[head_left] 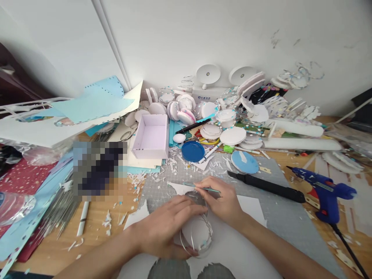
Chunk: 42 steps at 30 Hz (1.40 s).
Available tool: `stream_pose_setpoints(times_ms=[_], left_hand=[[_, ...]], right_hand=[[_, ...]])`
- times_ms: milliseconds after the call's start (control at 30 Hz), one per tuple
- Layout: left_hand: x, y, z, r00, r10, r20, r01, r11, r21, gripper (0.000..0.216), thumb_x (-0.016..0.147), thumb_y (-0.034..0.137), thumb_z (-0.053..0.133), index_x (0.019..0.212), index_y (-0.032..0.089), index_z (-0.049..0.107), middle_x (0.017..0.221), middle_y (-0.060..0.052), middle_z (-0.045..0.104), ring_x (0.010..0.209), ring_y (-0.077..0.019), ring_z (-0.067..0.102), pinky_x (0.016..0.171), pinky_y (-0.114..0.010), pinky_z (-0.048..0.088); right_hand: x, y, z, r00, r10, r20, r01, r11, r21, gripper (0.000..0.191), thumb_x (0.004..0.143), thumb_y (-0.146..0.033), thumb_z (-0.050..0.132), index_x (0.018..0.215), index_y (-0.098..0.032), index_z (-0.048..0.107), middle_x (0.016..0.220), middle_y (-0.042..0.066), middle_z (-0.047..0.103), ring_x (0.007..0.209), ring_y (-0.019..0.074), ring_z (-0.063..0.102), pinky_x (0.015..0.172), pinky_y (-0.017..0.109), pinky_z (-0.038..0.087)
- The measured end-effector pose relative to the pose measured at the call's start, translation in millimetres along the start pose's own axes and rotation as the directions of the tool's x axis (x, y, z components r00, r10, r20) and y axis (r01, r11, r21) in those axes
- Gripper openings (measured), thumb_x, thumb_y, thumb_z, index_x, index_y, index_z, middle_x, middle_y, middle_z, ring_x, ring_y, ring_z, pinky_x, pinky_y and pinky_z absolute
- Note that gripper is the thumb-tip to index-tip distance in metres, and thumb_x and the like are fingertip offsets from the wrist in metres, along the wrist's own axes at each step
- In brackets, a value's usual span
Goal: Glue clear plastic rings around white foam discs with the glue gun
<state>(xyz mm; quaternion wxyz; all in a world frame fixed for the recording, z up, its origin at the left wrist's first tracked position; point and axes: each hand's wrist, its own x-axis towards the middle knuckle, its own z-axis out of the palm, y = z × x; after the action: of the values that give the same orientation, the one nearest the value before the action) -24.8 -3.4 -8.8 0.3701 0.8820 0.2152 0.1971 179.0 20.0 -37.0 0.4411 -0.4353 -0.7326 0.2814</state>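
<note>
My left hand (167, 221) is curled around a white round piece (197, 231) with thin wire-like loops about its rim, held low over the work area. Pinched between the fingers of my right hand (222, 197) is a thin teal stick (213, 189), lying nearly level just above the round piece. Its tip points left; I cannot tell whether it touches anything. White sheet material (244, 252) with round holes cut from it lies underneath. A jagged white scrap (181, 188) rests just beyond my fingers on the grey cutting mat (279, 168).
A black-handled cutter (270, 189) lies right of my hands, with a blue glue gun (327, 190) and its cord farther right. A pale open box (151, 135) stands behind. Blue discs (193, 151) and piled white rounds (232, 135) line the back. Thin wires (61, 209) lie left.
</note>
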Motion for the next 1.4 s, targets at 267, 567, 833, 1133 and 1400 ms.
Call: stream_pose_setpoints(times_ms=[267,567,833,1133,1400], left_hand=[[-1,-1,-5,1.000,-0.028,-0.013,0.030,0.993,0.111,0.069,0.077,0.029,0.068,0.135,0.020,0.034,0.122,-0.014,0.057,0.112,-0.0299,0.051,0.097,-0.045,0.040],[-1,0,-31,0.990,-0.009,-0.142,0.020,0.997,0.074,0.090,0.061,0.063,0.072,0.133,0.021,0.039,0.123,-0.014,0.057,0.107,-0.0330,0.054,0.093,-0.046,0.041],[-40,-22,-103,0.374,-0.407,-0.833,0.917,0.299,0.265,0.043,0.085,0.040,0.053,0.118,0.013,0.047,0.114,-0.016,0.056,0.109,-0.0324,0.053,0.092,-0.043,0.044],[-61,-42,-117,0.267,-0.613,-0.744,0.949,0.035,0.313,0.063,0.084,0.052,0.045,0.124,0.003,0.040,0.113,-0.026,0.056,0.113,-0.0443,0.050,0.091,-0.049,0.038],[-60,-38,-128,0.253,-0.658,-0.710,0.953,0.041,0.301,0.062,0.082,0.056,0.047,0.119,0.006,0.040,0.104,-0.022,0.062,0.101,-0.0402,0.060,0.075,-0.038,0.046]], right_hand=[[6,-8,-11,0.981,0.131,-0.141,-0.130,0.991,0.017,0.007,0.083,-0.023,0.063,0.077,-0.022,0.066,0.075,0.003,0.071,0.071,0.0174,0.066,0.056,0.026,0.049],[9,-6,-17,0.902,0.400,-0.161,-0.346,0.895,0.282,0.013,0.075,-0.033,0.070,0.075,-0.020,0.068,0.076,0.004,0.068,0.065,0.0156,0.063,0.058,0.027,0.053],[10,7,-18,0.890,0.434,-0.143,-0.364,0.863,0.351,0.017,0.075,-0.036,0.072,0.075,-0.019,0.068,0.068,0.001,0.064,0.059,0.0136,0.060,0.057,0.027,0.053],[11,5,-17,0.887,0.438,-0.145,-0.353,0.847,0.397,0.021,0.072,-0.040,0.073,0.074,-0.019,0.067,0.074,0.004,0.068,0.058,0.0140,0.060,0.058,0.029,0.054],[11,7,-17,0.878,0.463,-0.121,-0.373,0.820,0.433,0.021,0.071,-0.039,0.073,0.073,-0.019,0.067,0.071,0.003,0.067,0.058,0.0131,0.060,0.057,0.028,0.053]])
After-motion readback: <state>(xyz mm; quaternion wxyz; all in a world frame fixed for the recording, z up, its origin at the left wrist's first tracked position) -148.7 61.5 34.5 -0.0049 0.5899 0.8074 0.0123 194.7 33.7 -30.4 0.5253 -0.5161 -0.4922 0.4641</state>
